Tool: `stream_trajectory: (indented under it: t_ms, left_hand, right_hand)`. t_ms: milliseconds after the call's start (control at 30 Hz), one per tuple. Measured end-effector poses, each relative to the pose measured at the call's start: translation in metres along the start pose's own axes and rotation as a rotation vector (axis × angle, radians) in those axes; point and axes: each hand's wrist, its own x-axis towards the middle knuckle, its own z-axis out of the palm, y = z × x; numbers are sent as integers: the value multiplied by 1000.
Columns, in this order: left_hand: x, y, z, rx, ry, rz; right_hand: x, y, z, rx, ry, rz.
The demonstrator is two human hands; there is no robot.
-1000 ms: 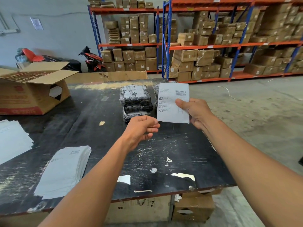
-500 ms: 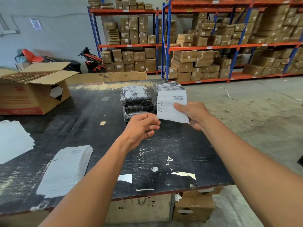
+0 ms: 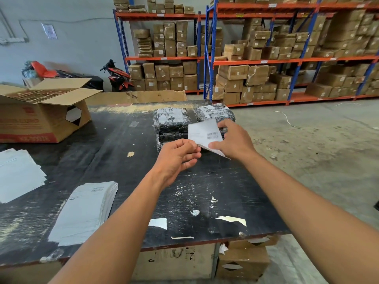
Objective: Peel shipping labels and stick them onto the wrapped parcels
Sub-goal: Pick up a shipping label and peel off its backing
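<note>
A white shipping label (image 3: 205,133) with a barcode is tilted over the middle of the black table (image 3: 205,191). My right hand (image 3: 233,140) grips its right side, thumb on the lower edge. My left hand (image 3: 178,154) pinches the label's lower left corner. Just behind stand two stacks of black wrapped parcels: the left stack (image 3: 171,121) and the right stack (image 3: 214,112), which the label and my right hand partly hide.
A pile of label sheets (image 3: 86,210) lies at the front left, more white sheets (image 3: 18,175) at the far left edge. An open cardboard box (image 3: 41,115) stands at the back left. Paper scraps (image 3: 158,223) lie near the front edge. Shelves of boxes (image 3: 256,74) stand behind.
My right hand lowered and tilted the label from upright toward the table. My left hand rose to it and now pinches its lower left corner.
</note>
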Motion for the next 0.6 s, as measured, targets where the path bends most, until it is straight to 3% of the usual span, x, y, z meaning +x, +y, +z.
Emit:
stream_trajectory:
  t_ms: [200,600]
  left_hand:
    - [0,-2,0,-19,43,-3]
    - [0,-3,3,-18,43,-12]
  right_hand:
    - [-10,-23,-19,161,77,-161]
    - [-19,-21,-17,220,-61,-300]
